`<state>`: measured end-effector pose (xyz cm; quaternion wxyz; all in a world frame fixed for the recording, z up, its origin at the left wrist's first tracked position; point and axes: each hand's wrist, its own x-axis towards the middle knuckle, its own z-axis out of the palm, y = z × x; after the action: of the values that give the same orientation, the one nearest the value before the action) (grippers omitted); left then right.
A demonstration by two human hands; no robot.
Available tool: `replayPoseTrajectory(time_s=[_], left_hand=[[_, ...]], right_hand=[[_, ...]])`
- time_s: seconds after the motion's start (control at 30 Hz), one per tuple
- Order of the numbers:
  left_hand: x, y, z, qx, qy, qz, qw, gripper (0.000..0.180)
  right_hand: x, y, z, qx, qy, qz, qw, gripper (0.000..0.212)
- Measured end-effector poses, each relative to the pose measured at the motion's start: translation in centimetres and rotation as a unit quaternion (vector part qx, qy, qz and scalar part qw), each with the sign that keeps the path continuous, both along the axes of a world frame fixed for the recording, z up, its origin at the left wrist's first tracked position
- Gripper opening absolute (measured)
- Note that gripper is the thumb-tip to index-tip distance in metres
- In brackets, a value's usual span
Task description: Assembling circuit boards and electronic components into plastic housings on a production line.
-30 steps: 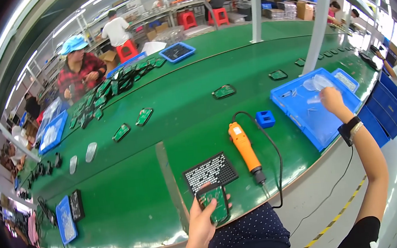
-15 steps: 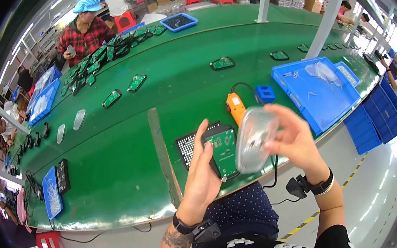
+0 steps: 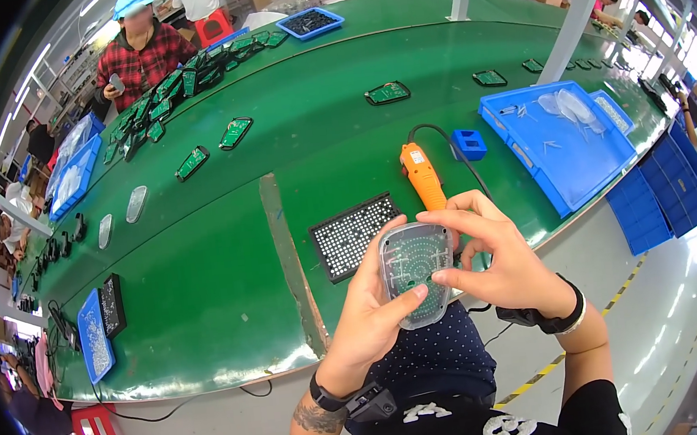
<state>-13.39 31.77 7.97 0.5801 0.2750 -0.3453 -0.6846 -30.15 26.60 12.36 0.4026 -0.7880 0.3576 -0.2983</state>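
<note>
A clear plastic cover (image 3: 413, 253) lies over a green circuit board, which shows through it. My left hand (image 3: 363, 318) is closed around the left side of this stack, its thumb on the cover. My right hand (image 3: 506, 264) pinches the cover's right side, thumb on its face and forefinger along its far edge. The stack is held above the bench's near edge. Just beyond it lie a perforated screw tray (image 3: 355, 238) with small bright pieces in its holes and an orange electric screwdriver (image 3: 422, 176). The board's black housing is mostly hidden.
A blue block (image 3: 468, 144) and a blue tray (image 3: 556, 174) of clear parts are to the right. Circuit boards in black housings (image 3: 387, 92) line the green belt. Clear covers (image 3: 136, 204) lie left. A post (image 3: 575, 28) rises behind the tray. A co-worker stands far left.
My right hand has brought the clear cover leftward onto the circuit board. Both hands have drawn together, and the stack is tilted more toward me. The screw tray is less hidden.
</note>
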Motion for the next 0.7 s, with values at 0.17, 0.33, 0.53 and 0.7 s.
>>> replayPoseTrajectory(time_s=[0.17,0.33,0.53,0.7], left_hand=[[0.3,1.0,-0.8,0.000,-0.040,-0.006,0.999,0.057],[0.4,2.0,-0.5,-0.014,-0.060,-0.009,0.998,0.047],[0.6,2.2,-0.3,-0.068,-0.241,0.065,0.966,0.041],[2.0,1.0,-0.5,-0.071,-0.365,-0.013,0.928,0.040]], right_hand=[[0.2,0.4,0.2,0.035,-0.045,0.028,0.998,0.049],[0.5,-0.2,-0.9,0.099,-0.093,0.034,0.990,0.032],[1.2,-0.8,-1.6,0.164,-0.101,0.022,0.981,0.020],[0.6,-1.2,-2.9,0.167,-0.138,0.021,0.976,0.022]])
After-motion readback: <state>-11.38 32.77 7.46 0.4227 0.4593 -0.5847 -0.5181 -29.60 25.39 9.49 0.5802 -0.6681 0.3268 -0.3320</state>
